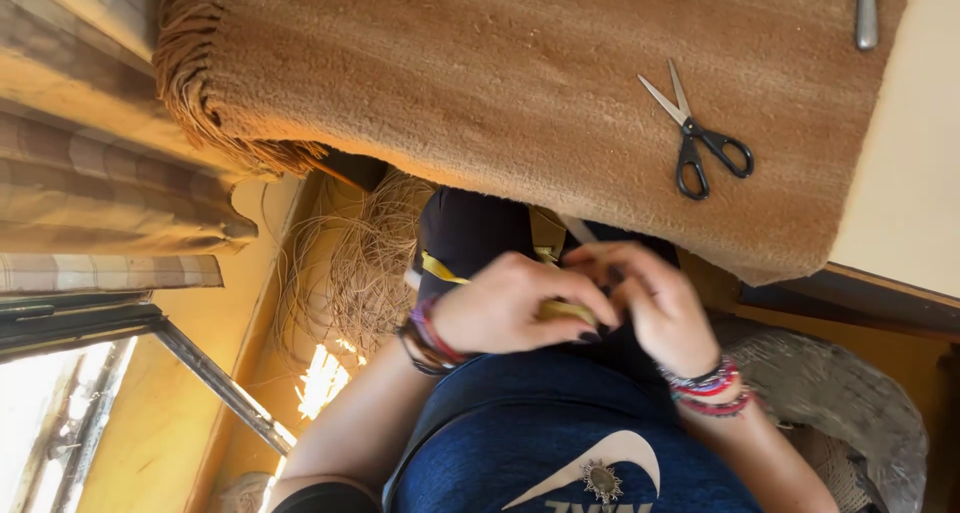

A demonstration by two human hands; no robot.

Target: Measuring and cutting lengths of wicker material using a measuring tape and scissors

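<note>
Just both hands (580, 308) pinching yellow strip (562, 311).

hands (585, 308) – yellow strip (560, 311) – scissors (695, 133) nearby

Warm daylight enters from the window (50, 413) at lower left (overexposed to white there). The hands (660, 308) are slightly motion-blurred, while the scissors (695, 133) stay sharp.

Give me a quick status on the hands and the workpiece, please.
Left hand and right hand together, pinching a small yellowish strip over the lap. Black-handled scissors lie untouched on the brown mat. Nothing obstructing.
</note>
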